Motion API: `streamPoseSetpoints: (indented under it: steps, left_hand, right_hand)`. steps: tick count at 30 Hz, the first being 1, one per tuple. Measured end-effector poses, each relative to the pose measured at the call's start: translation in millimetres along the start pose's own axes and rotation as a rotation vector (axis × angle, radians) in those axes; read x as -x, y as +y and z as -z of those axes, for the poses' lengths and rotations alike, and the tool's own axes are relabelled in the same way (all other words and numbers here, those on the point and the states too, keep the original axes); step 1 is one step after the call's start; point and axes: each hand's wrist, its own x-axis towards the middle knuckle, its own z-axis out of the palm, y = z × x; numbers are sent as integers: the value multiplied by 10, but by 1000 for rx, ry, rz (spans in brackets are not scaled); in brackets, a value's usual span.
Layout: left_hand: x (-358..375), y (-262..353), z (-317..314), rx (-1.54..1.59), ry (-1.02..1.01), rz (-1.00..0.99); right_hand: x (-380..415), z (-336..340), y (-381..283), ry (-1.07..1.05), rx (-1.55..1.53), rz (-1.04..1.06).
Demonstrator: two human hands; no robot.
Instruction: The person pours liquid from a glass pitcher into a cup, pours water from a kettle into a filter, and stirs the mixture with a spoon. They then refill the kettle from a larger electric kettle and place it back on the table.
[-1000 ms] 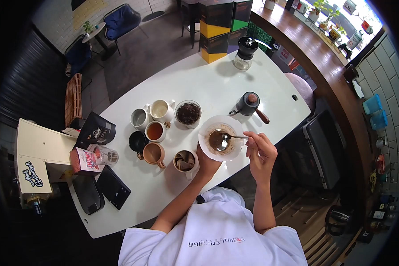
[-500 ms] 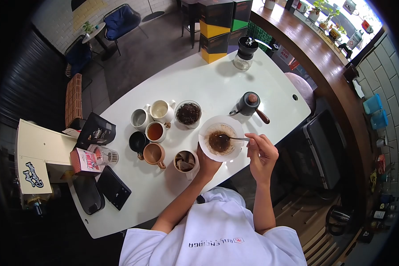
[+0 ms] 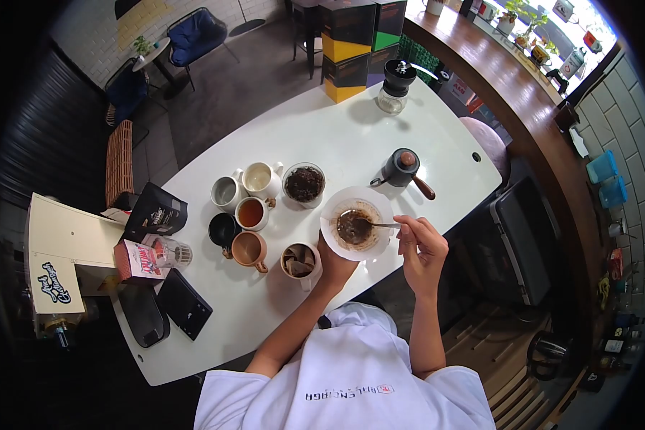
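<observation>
My left hand (image 3: pixel 339 265) is closed around the near left side of a white paper coffee filter (image 3: pixel 331 233); whatever supports the filter underneath is hidden. Dark wet coffee grounds (image 3: pixel 352 225) lie in the filter. My right hand (image 3: pixel 424 251) pinches the handle of a metal spoon (image 3: pixel 385 225), whose bowl dips into the grounds. Left of my left hand stands a white mug (image 3: pixel 299 261) with tea bags or similar brown pieces inside. Beyond the filter is a dark kettle (image 3: pixel 401 167) with a wooden handle, and a glass bowl of dark grounds (image 3: pixel 304 183) sits to its left.
Several cups cluster on the white table (image 3: pixel 265 322), including a mug of reddish tea (image 3: pixel 251 213) and a brown cup (image 3: pixel 248 249). A coffee grinder (image 3: pixel 395 86) and stacked boxes (image 3: pixel 347 50) stand at the far edge. A phone (image 3: pixel 184 303) and a black pouch (image 3: pixel 155 212) lie left.
The spoon has shifted slightly within the wet grounds, and my right hand has moved a little with it. My left hand stays around the filter.
</observation>
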Motion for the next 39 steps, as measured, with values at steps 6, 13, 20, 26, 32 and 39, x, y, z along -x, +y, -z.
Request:
streamPoseSetpoints:
  steps: [6,13,20,26,32,39]
  left_hand:
    - [-17,32,9,12,-21,6]
    - [-5,15,7,22,-20,17]
    - [-23,48,11,30,-13,7]
    - [-33,64,7,98,-11,63]
    - [-25,55,5,75,-18,56]
    - [-10,19,-4,66,-8,49]
  right_hand:
    - [-18,-4,-84,67,-48,-37]
    - [-1,-1,-56,5,-32,-33]
    - [-13,-4,-89,22,-53,-44]
    - [-8,-11,-66,-8,-41,-32]
    - [-14,-21,-62,-30,-31,-30]
    - [-46,-44,-86,-1,-29,-40]
